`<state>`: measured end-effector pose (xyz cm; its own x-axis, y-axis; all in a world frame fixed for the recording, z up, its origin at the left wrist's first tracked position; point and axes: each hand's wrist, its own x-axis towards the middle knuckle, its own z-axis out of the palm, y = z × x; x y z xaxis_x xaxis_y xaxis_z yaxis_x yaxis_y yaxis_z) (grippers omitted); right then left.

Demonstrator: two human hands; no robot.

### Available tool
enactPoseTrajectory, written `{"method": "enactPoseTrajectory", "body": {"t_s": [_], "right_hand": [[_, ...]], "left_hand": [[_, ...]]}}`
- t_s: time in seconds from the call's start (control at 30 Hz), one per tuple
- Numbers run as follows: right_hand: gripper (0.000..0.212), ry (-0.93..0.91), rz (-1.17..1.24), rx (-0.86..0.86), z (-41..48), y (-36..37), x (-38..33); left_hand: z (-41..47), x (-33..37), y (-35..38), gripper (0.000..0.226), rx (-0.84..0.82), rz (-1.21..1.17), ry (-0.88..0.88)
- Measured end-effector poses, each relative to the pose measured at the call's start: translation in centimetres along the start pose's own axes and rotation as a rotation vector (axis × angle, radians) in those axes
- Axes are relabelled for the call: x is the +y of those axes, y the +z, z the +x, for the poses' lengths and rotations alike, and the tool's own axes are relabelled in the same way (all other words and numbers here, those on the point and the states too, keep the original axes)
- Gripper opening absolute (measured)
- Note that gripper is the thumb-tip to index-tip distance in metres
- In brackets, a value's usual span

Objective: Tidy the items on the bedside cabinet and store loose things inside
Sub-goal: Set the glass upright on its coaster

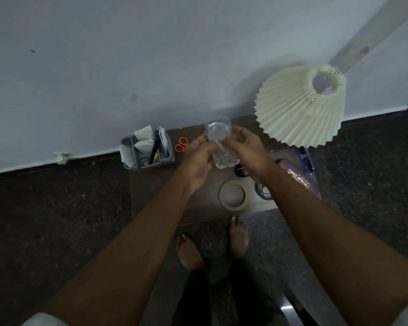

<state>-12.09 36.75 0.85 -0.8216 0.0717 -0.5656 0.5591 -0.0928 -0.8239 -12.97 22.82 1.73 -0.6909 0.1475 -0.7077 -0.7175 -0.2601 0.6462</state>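
Step in hand: relocating the glass (222, 147); it's a clear tumbler, held above the bedside cabinet (156, 184), off the top, tilted with the mouth toward the wall; looks empty, though the lower part glints and I can't rule out a little water.

Grip: left hand (201, 158) wraps the lower side, fingers closed onto the glass; right hand (245, 151) pinches the upper side with thumb and fingertips, also closed on it; both hands clamped on the same object, nothing else held.

Cabinet top layout: grey caddy (149, 151) at the left rear corner with tissues and pens inside; orange scissors (181, 144) just beside it; round coaster (232, 195) near the front edge, bare, below the hands; dark small item (242, 172) next to the right wrist, can't identify; coiled cable (263, 190) right of the coaster; purple optician's case (299, 177) partly under the right forearm; blue glasses (305, 158) at the right edge; pleated lamp (302, 104) at the right rear.

Judgement: coaster is the likely landing spot for the glass; next move calls for uprighting it, lowering it centred on the coaster, then releasing one hand at a time; after that the loose stuff (scissors, cable, glasses, case) remains to be stored inside; cabinet front and any drawer are out of view, so can't say how it opens.
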Motion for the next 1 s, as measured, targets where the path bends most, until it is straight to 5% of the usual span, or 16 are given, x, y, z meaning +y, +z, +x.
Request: {"method": "enactPoseTrajectory", "body": {"t_s": [0.2, 0.4, 1.0], "right_hand": [[0.066, -0.089, -0.186, -0.018, 1.4, -0.1, -0.1], [0.079, -0.246, -0.42, 0.084, 2.6, -0.1, -0.5], [0.069, -0.321, -0.565, 0.045, 6.5, 0.3, 1.6]], "left_hand": [[0.6, 1.0, -0.1, 0.028, -0.001, 0.088, 0.091], [2.3, 2.0, 0.2, 0.042, 0.023, 0.264, 0.225], [6.2, 0.1, -1.0, 0.059, 0.048, 0.348, 0.287]]}}
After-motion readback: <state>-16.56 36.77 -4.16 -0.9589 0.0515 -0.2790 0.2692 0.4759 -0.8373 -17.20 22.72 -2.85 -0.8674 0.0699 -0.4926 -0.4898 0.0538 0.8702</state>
